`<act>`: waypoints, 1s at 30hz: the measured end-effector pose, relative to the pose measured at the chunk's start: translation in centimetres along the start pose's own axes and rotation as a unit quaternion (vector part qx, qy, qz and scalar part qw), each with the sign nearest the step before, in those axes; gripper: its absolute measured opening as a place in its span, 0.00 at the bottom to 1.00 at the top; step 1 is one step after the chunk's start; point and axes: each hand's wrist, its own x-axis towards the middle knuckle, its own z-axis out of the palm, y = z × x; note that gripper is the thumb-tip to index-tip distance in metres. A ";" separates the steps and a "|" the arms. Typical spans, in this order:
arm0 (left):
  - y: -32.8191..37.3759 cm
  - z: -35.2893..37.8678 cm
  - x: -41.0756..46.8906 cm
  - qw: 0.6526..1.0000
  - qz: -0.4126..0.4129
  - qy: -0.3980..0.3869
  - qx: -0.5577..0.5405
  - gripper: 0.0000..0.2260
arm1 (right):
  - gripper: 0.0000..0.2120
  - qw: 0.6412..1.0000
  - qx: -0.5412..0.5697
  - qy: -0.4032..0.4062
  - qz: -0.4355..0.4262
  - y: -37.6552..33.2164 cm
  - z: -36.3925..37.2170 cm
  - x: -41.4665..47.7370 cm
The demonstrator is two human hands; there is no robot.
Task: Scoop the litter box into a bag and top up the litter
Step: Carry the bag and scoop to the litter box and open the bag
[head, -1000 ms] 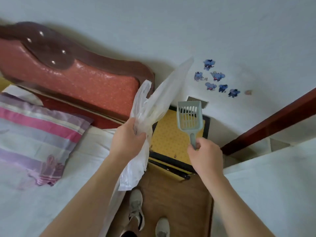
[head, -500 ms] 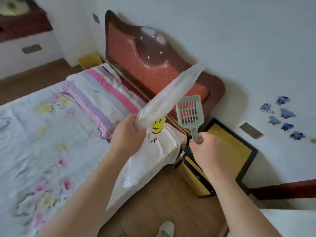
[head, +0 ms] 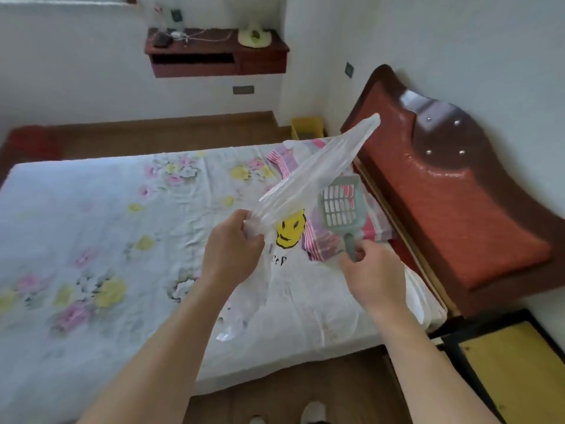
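My left hand [head: 230, 250] grips a thin clear plastic bag [head: 318, 169] that streams up and to the right over the bed. My right hand [head: 371, 275] holds the handle of a grey-green slotted litter scoop [head: 341, 206], blade upright, just right of the bag. A yellow bin [head: 305, 128] stands on the floor at the far side of the bed, beside the headboard; whether it is the litter box I cannot tell. No litter is visible.
A bed [head: 91, 240] with a floral sheet fills the middle, with a smiley-print cloth [head: 290, 231] and striped pillow near the red headboard [head: 443, 191]. A yellow-topped black-framed stand [head: 513, 362] sits at the lower right. A red wall shelf [head: 217, 56] hangs on the far wall.
The view has swung left from the wall and the yellow stand to the whole bed. Both hands keep their hold on the bag and the scoop.
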 end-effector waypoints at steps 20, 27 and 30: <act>-14.6 -23.0 -11.0 0.901 -0.251 0.345 0.080 0.09 | 0.07 0.901 0.040 -0.223 -0.370 -26.0 16.4 -3.0; -21.0 -31.8 -18.7 0.844 -0.320 0.423 0.078 0.07 | 0.09 0.859 0.051 -0.273 -0.430 -35.7 22.0 -12.9; -24.6 -36.1 -21.5 0.828 -0.325 0.452 0.073 0.05 | 0.09 0.848 0.060 -0.301 -0.432 -39.7 24.6 -17.7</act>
